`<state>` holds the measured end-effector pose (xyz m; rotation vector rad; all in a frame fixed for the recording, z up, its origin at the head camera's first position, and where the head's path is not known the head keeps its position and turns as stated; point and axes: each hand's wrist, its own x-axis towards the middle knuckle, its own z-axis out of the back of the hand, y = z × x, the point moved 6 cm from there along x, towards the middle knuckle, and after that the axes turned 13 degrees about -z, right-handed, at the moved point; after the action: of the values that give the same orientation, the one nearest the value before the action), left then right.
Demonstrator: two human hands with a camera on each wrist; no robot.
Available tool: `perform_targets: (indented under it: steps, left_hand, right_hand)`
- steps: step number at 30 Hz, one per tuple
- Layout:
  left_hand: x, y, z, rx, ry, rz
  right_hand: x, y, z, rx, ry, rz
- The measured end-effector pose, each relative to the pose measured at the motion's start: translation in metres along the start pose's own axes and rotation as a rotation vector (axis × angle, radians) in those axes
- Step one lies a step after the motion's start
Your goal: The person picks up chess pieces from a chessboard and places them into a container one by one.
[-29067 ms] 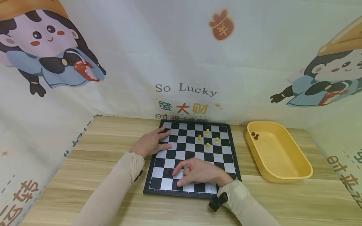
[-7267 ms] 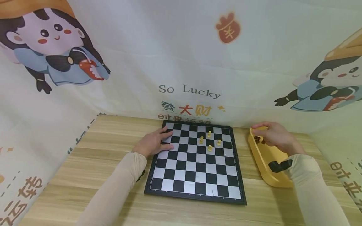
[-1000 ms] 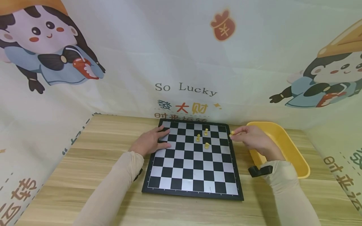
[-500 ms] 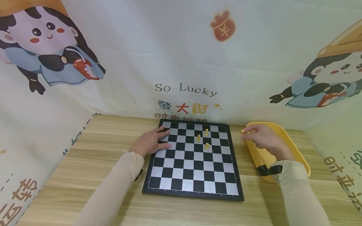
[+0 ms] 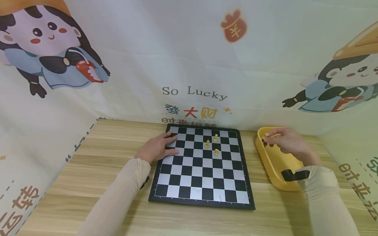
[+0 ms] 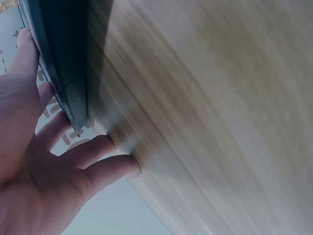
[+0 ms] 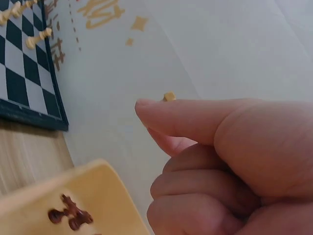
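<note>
A: What is the right hand (image 5: 290,144) holding?
B: A pale yellow chess piece (image 7: 169,96), pinched between thumb and forefinger, with the other fingers curled. Only a bit of the piece shows past the thumb in the wrist view. From the head, it sits over the far left corner of the yellow tray (image 5: 276,164).
A: Is that corner taken?
B: Yes, dark brown chess pieces (image 7: 71,214) lie close together there. The tray floor stretches away from them towards the person, partly behind the wrist.
A: And the left hand (image 5: 153,149)?
B: Fingers spread over the left edge of the chessboard (image 5: 192,170), towards its far end, tips reaching onto the squares.
A: Room around the board?
B: Its far edge is close to the printed curtain (image 5: 265,65); I can't tell if they touch. A strip of wooden tabletop (image 5: 88,164) separates its right edge from the tray. The left side has a wider stretch.
A: What's on the squares?
B: Three matching chess pieces (image 5: 207,143), towards the far right, inside the frame.
</note>
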<state>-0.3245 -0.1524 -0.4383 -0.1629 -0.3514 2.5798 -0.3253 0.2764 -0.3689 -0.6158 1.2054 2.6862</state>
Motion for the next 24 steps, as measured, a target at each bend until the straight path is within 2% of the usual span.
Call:
perform_targets:
  steps: [12,24]
  left_hand:
    - [-0.001,0.000,0.000,-0.006,-0.012,-0.005]
    - [0.000,0.001,0.000,-0.001,-0.012,-0.009]
  right_hand:
    - [0.007,-0.018,0.016,0.027,0.081,-0.026]
    - [0.027,-0.043,0.014,0.065,0.161,-0.092]
